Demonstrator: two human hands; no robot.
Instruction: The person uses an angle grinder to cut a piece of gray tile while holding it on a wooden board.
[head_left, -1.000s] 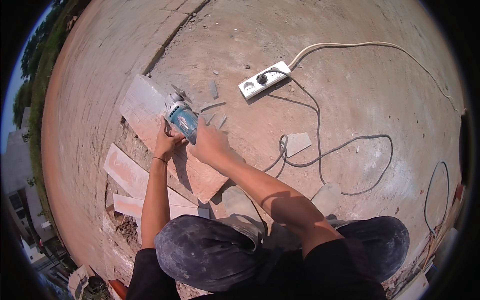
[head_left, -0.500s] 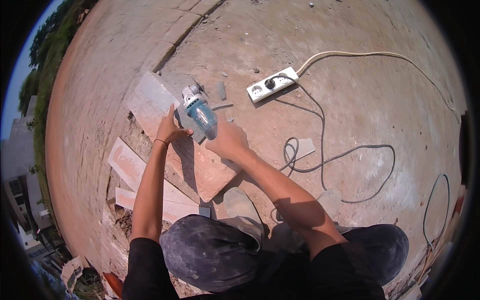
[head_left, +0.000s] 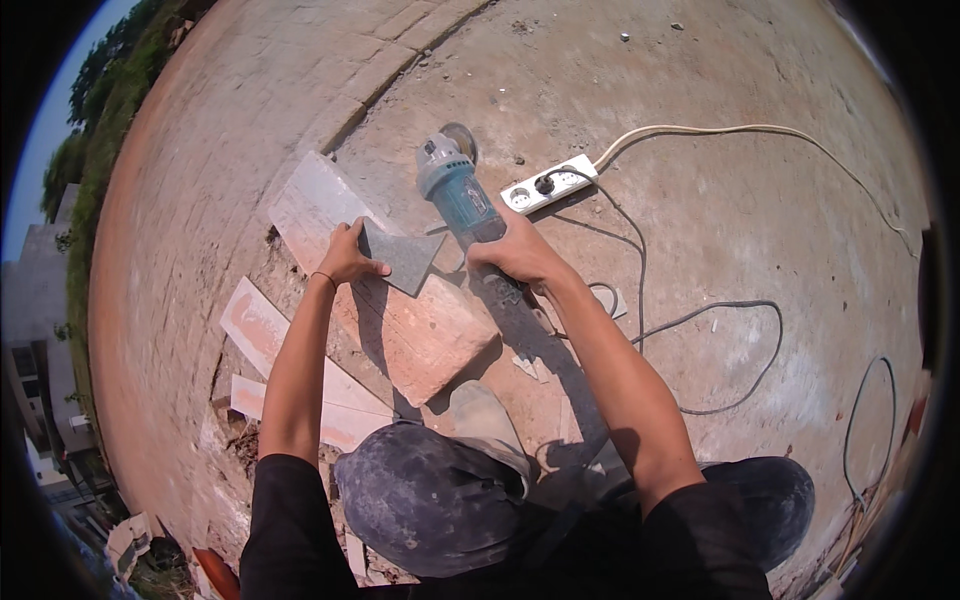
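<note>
My right hand is wrapped round the rear body of a teal angle grinder, raised to the right of a stone block. Its grey head and disc point away from me, apart from the tile. With thumb and fingers, my left hand grips the left edge of a cut grey tile piece. The tile has a curved far edge and pointed corners, and it lies over the long reddish block. My left hand's shadow falls across the block.
A white power strip with a black plug lies beyond my right hand, its pale cable running right. A dark cord loops over the dusty ground. Long tile strips lie left of the block, near my knee.
The grinder has moved right, off the tile and away from the block, in my right hand. My left hand stays on the tile, which is now more fully visible.
</note>
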